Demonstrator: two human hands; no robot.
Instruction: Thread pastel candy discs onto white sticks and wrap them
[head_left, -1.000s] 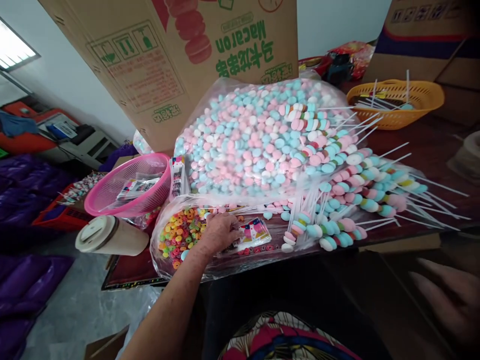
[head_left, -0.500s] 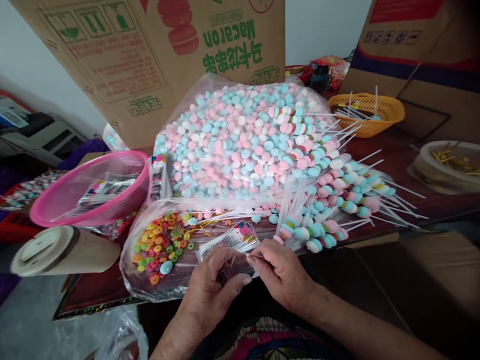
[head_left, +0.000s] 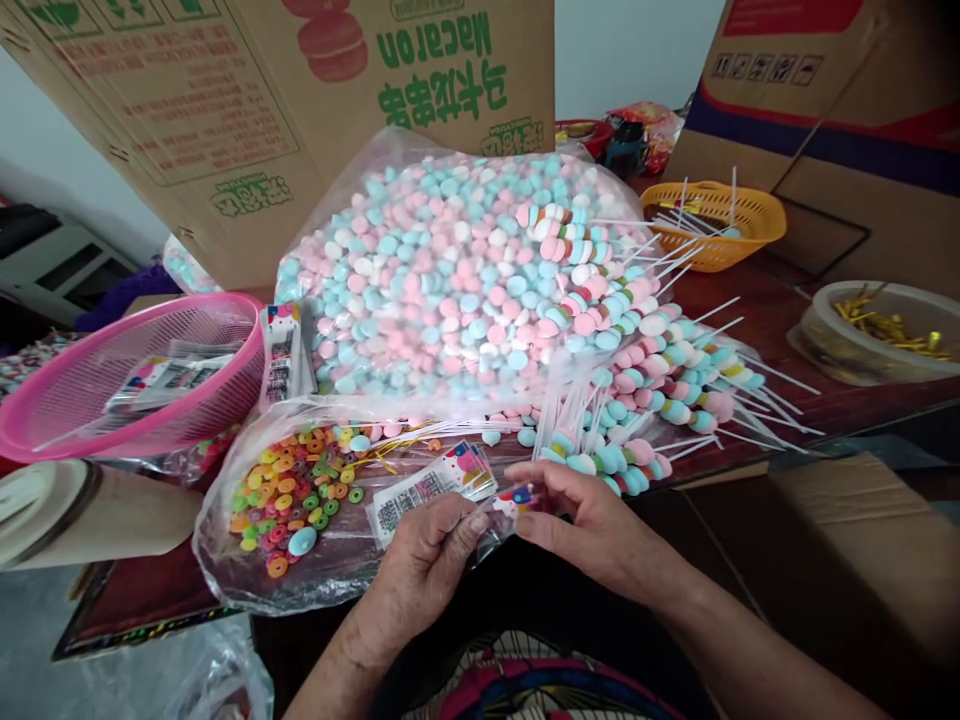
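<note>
Where the head camera looks down over the table's near edge, the left hand (head_left: 420,560) and the right hand (head_left: 592,530) meet over a small clear wrapper (head_left: 504,508) with a printed colourful top. The left thumb and fingers pinch its lower end while the right fingertips grip its printed end, so both hands are closed on the same wrapper, held just above the table edge and in front of a stack of printed wrappers (head_left: 431,487). That stack lies on a clear bag (head_left: 247,570) spread flat, which also carries a heap of small coloured ring candies (head_left: 289,490). Behind it sits a large clear bag of pink, blue and white candy discs (head_left: 450,290), and to its right lie skewers of threaded candy (head_left: 660,370) with white sticks pointing away. A pink basket (head_left: 127,400) stands to the left, a lidded cup (head_left: 82,510) lies on its side near it, an orange basket (head_left: 712,225) stands at the far right, and a cardboard box (head_left: 262,110) leans behind.
</note>
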